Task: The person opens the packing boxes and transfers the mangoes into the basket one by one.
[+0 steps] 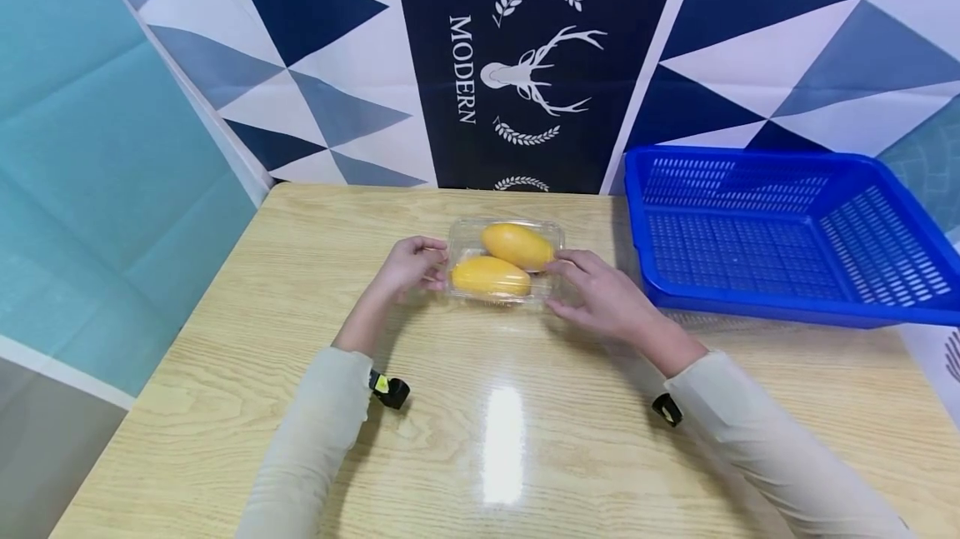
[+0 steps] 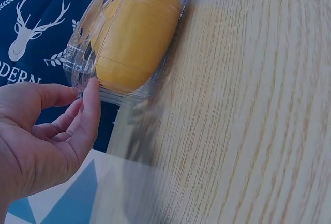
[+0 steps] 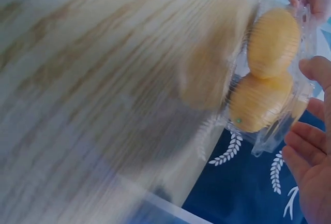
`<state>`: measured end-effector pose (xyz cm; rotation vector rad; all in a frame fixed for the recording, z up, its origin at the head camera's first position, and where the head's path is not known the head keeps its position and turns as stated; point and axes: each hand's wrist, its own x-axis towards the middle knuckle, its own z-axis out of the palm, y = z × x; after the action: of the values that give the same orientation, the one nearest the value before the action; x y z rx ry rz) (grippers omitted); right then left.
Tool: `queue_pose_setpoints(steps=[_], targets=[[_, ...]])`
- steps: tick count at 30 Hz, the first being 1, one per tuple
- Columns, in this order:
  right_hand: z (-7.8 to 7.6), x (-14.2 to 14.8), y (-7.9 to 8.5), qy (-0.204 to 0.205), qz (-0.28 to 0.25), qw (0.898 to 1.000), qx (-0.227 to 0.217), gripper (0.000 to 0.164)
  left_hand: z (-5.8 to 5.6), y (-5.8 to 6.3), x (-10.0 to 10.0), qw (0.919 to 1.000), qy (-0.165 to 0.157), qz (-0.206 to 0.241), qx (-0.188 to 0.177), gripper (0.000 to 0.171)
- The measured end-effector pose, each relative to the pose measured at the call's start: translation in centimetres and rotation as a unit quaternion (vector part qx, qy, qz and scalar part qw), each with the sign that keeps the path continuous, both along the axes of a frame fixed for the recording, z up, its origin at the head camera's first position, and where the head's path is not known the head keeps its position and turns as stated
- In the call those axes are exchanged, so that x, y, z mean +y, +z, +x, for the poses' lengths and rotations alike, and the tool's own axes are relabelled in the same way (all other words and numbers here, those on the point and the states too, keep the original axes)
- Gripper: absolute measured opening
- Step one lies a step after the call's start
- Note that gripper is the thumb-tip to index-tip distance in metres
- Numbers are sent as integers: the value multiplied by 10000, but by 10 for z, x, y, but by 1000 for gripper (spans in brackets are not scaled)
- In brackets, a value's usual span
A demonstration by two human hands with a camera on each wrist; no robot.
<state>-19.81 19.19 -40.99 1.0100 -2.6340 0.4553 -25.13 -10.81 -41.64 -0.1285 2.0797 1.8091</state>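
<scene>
A clear plastic clamshell box (image 1: 506,299) with two yellow mangoes inside is at the far middle of the table. One mango (image 1: 519,246) lies behind the other mango (image 1: 491,276). At the box's left end, my left hand (image 1: 411,266) pinches the rim between thumb and fingers, plain in the left wrist view (image 2: 57,131). My right hand (image 1: 600,293) holds the opposite end, thumb on top and the other fingers lower along the side, as the right wrist view shows. Clear plastic covers both mangoes (image 3: 273,43) there.
To the right stands a blue perforated plastic basket (image 1: 750,306), its near-left corner close to my right hand. The wooden table (image 1: 420,439) ends at a patterned wall covering (image 1: 525,106) behind the box. Black wrist straps (image 1: 390,390) show at both sleeves.
</scene>
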Motion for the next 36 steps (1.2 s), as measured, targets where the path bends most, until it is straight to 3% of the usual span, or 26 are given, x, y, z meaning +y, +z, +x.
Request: queue_pose_setpoints(steps=[15, 21, 30, 36], targets=[[-5, -4, -2, 36, 172, 9998, -25, 52, -4, -2, -1, 10000, 10, 2, -17, 33], [-8, -5, -8, 304, 117, 9972, 674, 51, -4, -4, -2, 10000, -23, -4, -52, 34], [-11, -5, -13, 633, 137, 9844, 1635, 46, -2, -2, 0, 9999, 27, 64, -83, 34], [-17, -8, -17, 833, 301, 9639, 2509, 36, -2, -1, -1, 9999, 9, 77, -85, 35]])
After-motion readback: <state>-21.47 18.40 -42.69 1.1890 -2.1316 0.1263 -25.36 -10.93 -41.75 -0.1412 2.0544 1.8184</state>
